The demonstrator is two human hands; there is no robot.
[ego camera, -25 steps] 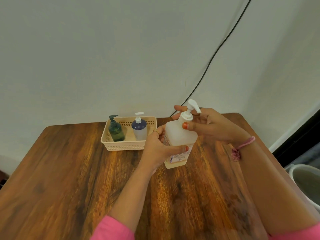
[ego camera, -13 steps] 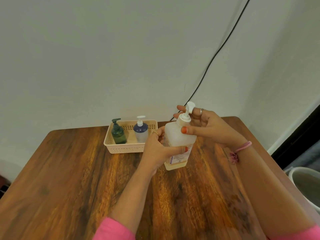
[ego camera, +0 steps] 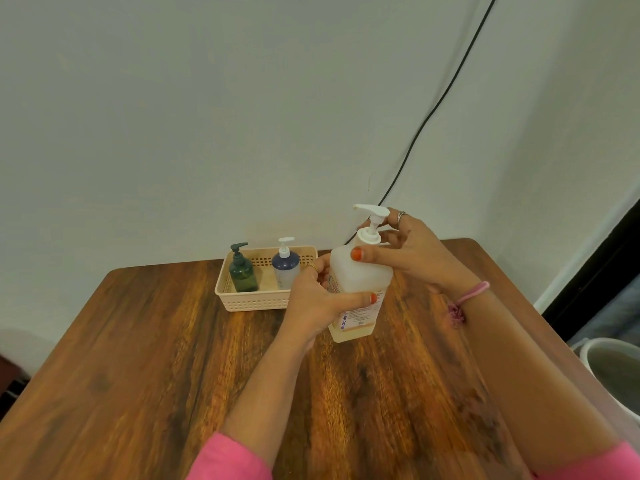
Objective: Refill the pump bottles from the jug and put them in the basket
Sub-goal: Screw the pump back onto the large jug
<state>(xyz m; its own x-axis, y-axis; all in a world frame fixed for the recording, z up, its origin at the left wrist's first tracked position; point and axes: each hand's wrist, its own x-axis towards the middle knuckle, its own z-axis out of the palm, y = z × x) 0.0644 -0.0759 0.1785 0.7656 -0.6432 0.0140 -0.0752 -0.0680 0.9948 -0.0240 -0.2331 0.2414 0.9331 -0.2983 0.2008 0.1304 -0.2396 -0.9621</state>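
A large translucent white pump bottle (ego camera: 356, 275) with a printed label stands on the wooden table (ego camera: 138, 358), a little pale liquid at its bottom. My left hand (ego camera: 318, 299) wraps around its body. My right hand (ego camera: 408, 251) holds the white pump collar and head (ego camera: 371, 223), whose nozzle points left. A cream perforated basket (ego camera: 252, 301) sits at the table's back, just left of my left hand. A dark green pump bottle (ego camera: 242, 271) and a blue pump bottle (ego camera: 285, 266) stand upright inside it. No jug is in view.
A black cable (ego camera: 436, 109) runs diagonally down the white wall to the table's back edge. A grey-white bucket (ego camera: 613, 372) stands on the floor off the table's right edge. A dark doorway lies at the far right.
The pump nozzle has turned from pointing right to pointing left under my right hand. The bottle stays in my left hand at the same spot; the view has shifted slightly.
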